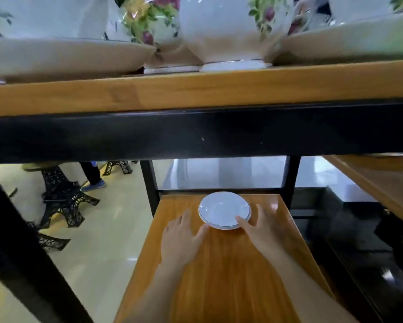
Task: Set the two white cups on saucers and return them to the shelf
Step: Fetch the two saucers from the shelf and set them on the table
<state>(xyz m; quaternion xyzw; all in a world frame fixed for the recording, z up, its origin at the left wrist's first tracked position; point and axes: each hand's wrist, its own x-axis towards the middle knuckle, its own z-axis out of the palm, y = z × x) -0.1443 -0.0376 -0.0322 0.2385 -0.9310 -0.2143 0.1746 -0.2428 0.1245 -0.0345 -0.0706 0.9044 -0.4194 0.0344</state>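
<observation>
Saucers (224, 209) lay stacked on the lower shelf (219, 276), near its back edge. Left hand (180, 238) and right hand (264, 229) flanked the stack, fingers spread open, thumbs touching the rim, gripping nothing. No white cups seen

Left hand (180, 238), right hand (263, 231): bare, no rings, no watch; forearms uncovered, no sleeves visible.

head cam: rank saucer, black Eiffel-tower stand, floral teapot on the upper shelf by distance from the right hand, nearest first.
1. Saucer: touching the right hand, thumb on its near rim, lower shelf.
2. Black Eiffel-tower stand: on the floor, off to the left.
3. Floral teapot: upper shelf, overhead.
</observation>
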